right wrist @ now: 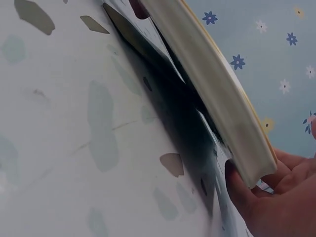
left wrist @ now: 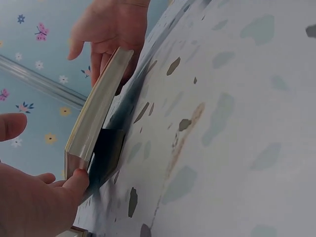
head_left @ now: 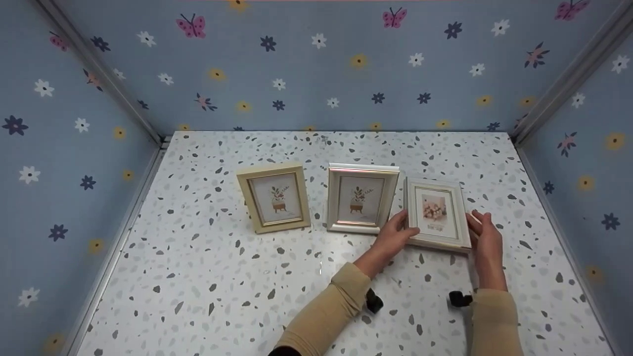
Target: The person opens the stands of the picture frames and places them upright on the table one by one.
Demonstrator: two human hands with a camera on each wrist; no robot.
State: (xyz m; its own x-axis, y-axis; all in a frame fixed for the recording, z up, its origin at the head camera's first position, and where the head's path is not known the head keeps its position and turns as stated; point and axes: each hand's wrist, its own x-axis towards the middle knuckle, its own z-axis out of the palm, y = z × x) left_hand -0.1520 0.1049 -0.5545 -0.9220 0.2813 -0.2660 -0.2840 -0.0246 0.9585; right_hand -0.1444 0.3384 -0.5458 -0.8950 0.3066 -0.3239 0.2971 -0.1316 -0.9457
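A white picture frame [head_left: 461, 212] with a pink flower print leans back at a low tilt, its near edge lifted off the table. My left hand [head_left: 393, 238] holds its near left corner, thumb toward the front and fingers beneath, as the left wrist view shows. On the opposite side my right hand [head_left: 488, 247] holds the right edge, fingers curling under the frame's side [right wrist: 217, 79] in the right wrist view. Under the frame shows a dark backing [left wrist: 106, 153]. Just left stands a silver picture frame [head_left: 362, 226], close to my left hand.
A cream-yellow picture frame [head_left: 282, 228] stands upright farther left. All frames rest on a white speckled table [head_left: 237, 296]. Blue flowered walls [head_left: 321, 69] enclose the back and both sides. Black wrist mounts [head_left: 374, 300] stick out from both sleeves.
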